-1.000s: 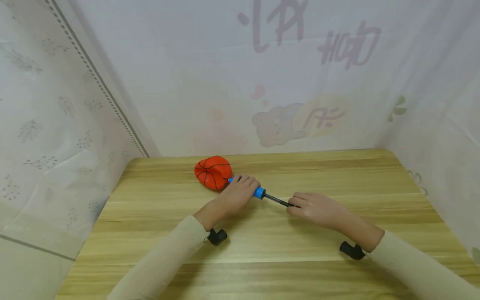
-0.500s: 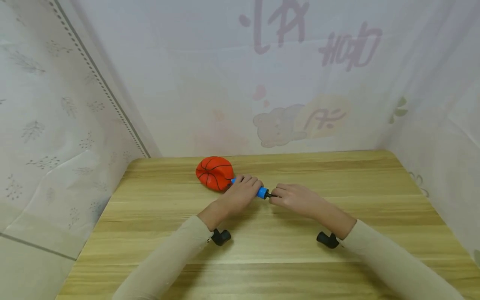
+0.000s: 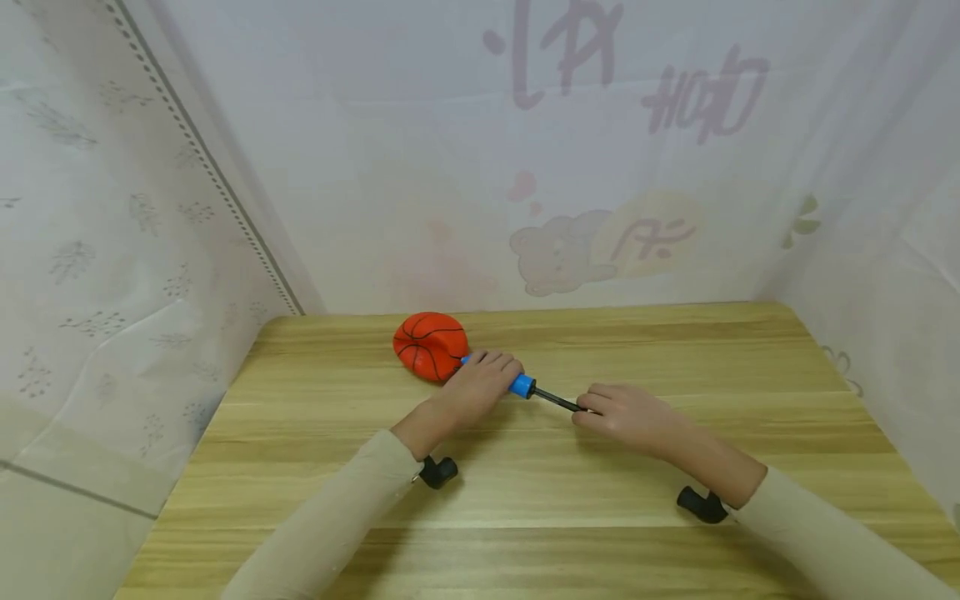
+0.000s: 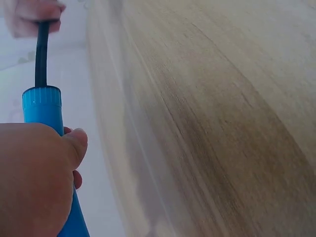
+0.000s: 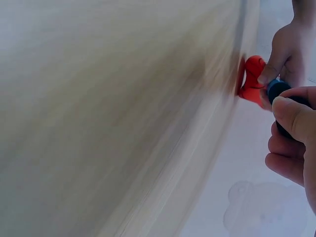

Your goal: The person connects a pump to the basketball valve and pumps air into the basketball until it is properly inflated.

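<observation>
Retreating right hand (image 3: 626, 417); more pump rod (image 3: 555, 400) exposed.

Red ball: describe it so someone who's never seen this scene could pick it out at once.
In the head view, find the wooden table and look near its far edge, left of the middle. The red ball lies there, at the left end of the blue pump. Black curved lines and a dented, rounded shape set it apart from the straight, slim blue pump.
</observation>
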A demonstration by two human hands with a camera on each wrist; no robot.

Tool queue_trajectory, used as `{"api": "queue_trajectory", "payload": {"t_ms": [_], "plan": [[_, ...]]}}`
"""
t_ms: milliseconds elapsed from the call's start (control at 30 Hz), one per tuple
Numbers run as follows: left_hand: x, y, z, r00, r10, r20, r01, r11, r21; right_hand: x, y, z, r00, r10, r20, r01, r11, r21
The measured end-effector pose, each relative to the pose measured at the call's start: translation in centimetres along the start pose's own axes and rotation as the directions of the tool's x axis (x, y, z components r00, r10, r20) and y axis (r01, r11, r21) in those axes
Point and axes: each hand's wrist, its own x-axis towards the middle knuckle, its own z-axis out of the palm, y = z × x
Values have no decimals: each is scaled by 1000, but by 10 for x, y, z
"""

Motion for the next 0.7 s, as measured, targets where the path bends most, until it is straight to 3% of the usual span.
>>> {"api": "queue_trajectory", "payload": {"t_ms": [333, 700], "plan": [[-2, 1, -4, 1000, 8, -20, -9, 999, -33, -25, -6, -22, 997, -30, -65, 27, 999, -39], [4, 5, 0, 1000, -26, 7, 26, 1000, 1, -6, 2, -6, 1000, -22, 11, 22, 1000, -13]]}}
